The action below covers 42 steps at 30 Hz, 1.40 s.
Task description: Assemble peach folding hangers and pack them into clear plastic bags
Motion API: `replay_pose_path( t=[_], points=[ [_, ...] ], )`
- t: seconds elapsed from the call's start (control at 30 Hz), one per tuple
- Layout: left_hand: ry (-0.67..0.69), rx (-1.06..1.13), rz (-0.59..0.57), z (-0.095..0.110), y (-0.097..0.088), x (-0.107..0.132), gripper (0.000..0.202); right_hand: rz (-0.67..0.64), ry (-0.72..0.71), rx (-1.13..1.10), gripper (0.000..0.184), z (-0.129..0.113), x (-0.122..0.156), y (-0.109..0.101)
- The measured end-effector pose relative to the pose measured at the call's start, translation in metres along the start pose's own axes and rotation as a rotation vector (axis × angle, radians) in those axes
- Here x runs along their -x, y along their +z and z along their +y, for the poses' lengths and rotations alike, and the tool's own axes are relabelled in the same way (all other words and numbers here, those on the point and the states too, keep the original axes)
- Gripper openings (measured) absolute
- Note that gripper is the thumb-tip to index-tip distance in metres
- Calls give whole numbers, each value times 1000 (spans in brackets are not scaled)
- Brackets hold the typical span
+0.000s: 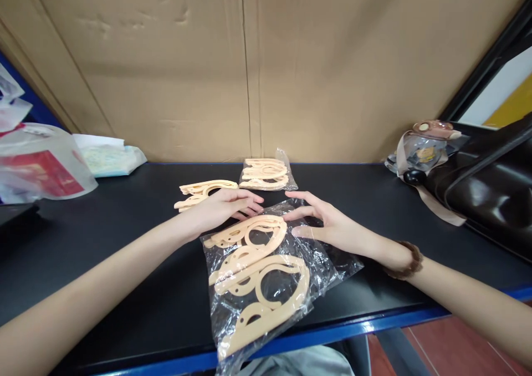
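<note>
A clear plastic bag with several cream folding clothes hangers inside lies in front of me, its near end over the table edge. My left hand hovers by the bag's far left edge, fingers stretched out, holding nothing. On the other side, my right hand has its fingers spread, the tips at or just above the bag's far right part; whether they touch I cannot tell. Loose cream hangers lie behind my left hand, partly hidden by it. Farther back sits a smaller clear bag of cream hangers.
Upright brown cardboard closes off the back of the black table. At left stand a translucent plastic bag and a soft white-green pack. A dark leather bag with a strapped clear container is at right.
</note>
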<state>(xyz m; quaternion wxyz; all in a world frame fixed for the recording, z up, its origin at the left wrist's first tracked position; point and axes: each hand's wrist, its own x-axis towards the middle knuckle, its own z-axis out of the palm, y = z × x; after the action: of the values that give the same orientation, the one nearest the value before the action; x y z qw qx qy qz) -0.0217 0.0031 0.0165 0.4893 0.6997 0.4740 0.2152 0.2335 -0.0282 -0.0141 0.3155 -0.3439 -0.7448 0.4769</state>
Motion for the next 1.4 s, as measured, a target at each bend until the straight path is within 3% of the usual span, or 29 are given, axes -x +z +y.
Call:
replay_pose_path(
  t=[0.13,0.23,0.37,0.53,0.7,0.9,1.1,1.2,1.3,1.4],
  points=[
    [4,-220,-100,9,-20,8,34,-36,-69,74,71,4,-1,-1],
    [5,-253,-139,13,-25,12,32,-48,-163,183,79,6,-4,2],
    [-11,-124,-199,8,-18,10,35,-56,-242,337,84,4,-9,6],
    [-31,59,-130,8,-5,8,37,-50,-279,506,80,-5,-9,9],
    [-61,116,-120,10,0,8,37,-53,-292,497,74,-4,-8,7],
    [-19,244,-161,3,2,4,34,-93,-263,426,87,-6,-9,11],
    [-12,330,-86,5,17,3,46,-52,-270,476,89,-8,-6,18],
    [38,218,-27,4,18,2,48,-22,-272,569,83,-9,-4,17],
    [108,-71,114,2,9,5,54,-2,-275,617,80,-5,-3,11],
    [47,-415,250,6,-4,13,57,16,-274,630,79,1,-3,4]
  ],
)
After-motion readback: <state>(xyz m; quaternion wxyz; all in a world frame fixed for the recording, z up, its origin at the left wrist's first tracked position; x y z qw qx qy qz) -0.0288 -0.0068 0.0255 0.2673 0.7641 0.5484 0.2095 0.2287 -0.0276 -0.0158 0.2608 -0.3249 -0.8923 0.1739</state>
